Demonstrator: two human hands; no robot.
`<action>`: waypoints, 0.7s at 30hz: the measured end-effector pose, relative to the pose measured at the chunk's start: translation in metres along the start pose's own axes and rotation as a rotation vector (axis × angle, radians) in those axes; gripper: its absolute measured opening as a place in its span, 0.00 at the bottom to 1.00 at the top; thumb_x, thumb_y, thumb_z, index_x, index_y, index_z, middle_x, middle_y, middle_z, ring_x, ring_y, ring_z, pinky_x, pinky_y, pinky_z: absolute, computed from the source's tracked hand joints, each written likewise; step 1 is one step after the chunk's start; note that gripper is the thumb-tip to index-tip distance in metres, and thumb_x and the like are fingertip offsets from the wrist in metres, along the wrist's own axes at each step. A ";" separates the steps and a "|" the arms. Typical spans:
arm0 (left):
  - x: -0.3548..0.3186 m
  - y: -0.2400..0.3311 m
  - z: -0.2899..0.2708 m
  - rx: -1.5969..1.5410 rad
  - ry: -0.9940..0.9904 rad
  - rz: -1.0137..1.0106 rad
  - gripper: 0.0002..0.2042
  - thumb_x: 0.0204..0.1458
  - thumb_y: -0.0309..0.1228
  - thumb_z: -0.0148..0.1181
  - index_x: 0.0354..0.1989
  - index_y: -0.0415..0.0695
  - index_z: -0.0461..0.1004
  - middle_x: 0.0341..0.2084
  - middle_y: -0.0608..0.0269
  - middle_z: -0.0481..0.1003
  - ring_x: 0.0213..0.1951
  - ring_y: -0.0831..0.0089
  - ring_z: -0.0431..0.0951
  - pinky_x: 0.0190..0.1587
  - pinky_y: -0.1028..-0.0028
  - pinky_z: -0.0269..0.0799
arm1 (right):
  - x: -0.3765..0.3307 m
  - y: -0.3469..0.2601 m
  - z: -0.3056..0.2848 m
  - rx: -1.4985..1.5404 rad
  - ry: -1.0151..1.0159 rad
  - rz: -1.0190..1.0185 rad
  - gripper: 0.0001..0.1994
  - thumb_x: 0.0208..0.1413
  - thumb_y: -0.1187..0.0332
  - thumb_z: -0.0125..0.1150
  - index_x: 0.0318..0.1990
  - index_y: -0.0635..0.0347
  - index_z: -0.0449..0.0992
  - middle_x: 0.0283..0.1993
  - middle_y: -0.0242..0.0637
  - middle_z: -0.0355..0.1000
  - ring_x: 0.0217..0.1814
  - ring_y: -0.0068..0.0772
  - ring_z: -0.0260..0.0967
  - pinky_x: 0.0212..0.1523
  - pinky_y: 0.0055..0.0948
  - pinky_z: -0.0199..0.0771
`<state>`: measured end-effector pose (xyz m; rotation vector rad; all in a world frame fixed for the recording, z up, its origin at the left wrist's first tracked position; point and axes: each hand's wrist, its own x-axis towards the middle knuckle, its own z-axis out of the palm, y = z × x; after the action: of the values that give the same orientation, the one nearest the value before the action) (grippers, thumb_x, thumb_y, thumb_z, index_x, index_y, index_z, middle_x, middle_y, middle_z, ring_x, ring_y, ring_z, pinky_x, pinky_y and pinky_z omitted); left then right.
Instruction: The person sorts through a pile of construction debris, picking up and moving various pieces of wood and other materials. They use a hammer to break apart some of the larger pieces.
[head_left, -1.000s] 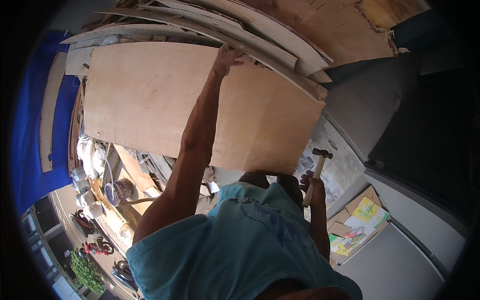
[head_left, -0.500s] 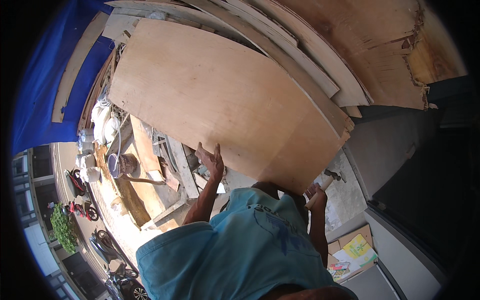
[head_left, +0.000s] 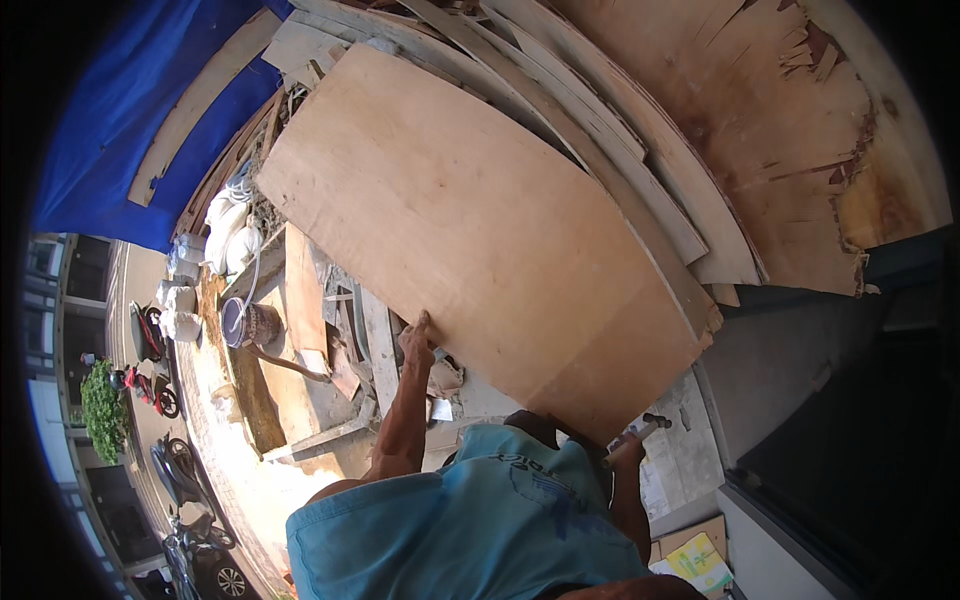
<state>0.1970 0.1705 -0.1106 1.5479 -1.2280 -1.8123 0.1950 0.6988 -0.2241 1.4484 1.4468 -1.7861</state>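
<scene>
A large pale plywood sheet [head_left: 480,230] leans against a stack of weathered boards [head_left: 720,130]. My left hand [head_left: 415,338] reaches up from my blue sleeve and grips the sheet's near edge, thumb on its face. My right hand [head_left: 628,452] sits lower right, just under the sheet's corner, closed around the handle of a hammer [head_left: 648,424] whose head points right. My blue shirt [head_left: 480,530] fills the lower middle.
A blue tarp [head_left: 130,130] hangs at the upper left. Below lie planks [head_left: 305,300], a bucket [head_left: 248,325], white sacks [head_left: 180,300] and rubble. Motorcycles [head_left: 150,345] stand on the sunlit street at left. Grey concrete wall [head_left: 790,370] and a cardboard box [head_left: 695,560] are at right.
My left hand dropped from the sheet's far upper edge to its near edge. The view swung, so the sheet now slants across the top. The right hand kept the hammer.
</scene>
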 end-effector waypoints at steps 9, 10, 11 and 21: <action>-0.015 0.049 -0.003 -0.185 -0.464 0.204 0.26 0.57 0.37 0.58 0.55 0.30 0.61 0.48 0.46 0.72 0.47 0.58 0.76 0.49 0.57 0.75 | -0.050 -0.005 0.019 0.108 -0.194 -0.102 0.25 0.45 0.67 0.54 0.51 0.73 0.69 0.47 0.52 0.69 0.50 0.49 0.70 0.48 0.45 0.72; -0.020 0.057 -0.001 -0.242 -0.443 0.170 0.25 0.56 0.36 0.58 0.55 0.31 0.61 0.48 0.47 0.72 0.46 0.58 0.76 0.49 0.57 0.76 | -0.066 -0.015 0.021 0.133 -0.214 -0.082 0.24 0.45 0.68 0.54 0.51 0.73 0.69 0.49 0.52 0.68 0.51 0.48 0.69 0.49 0.45 0.71; -0.022 0.065 0.006 -0.299 -0.430 0.132 0.24 0.56 0.35 0.58 0.55 0.32 0.61 0.48 0.47 0.72 0.46 0.59 0.76 0.48 0.57 0.76 | -0.083 -0.027 0.023 0.163 -0.229 -0.066 0.24 0.45 0.68 0.54 0.51 0.73 0.69 0.50 0.52 0.67 0.52 0.48 0.69 0.49 0.45 0.71; -0.088 0.139 0.079 -0.002 -0.473 0.538 0.13 0.55 0.35 0.60 0.41 0.37 0.74 0.35 0.65 0.76 0.36 0.77 0.75 0.39 0.75 0.71 | -0.040 -0.026 0.019 -0.008 -0.069 -0.214 0.20 0.48 0.69 0.53 0.45 0.77 0.69 0.40 0.46 0.70 0.42 0.42 0.71 0.42 0.40 0.71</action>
<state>0.1177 0.1980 0.0513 0.6864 -1.6533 -1.8373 0.1800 0.6807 -0.1787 1.2545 1.6235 -1.9331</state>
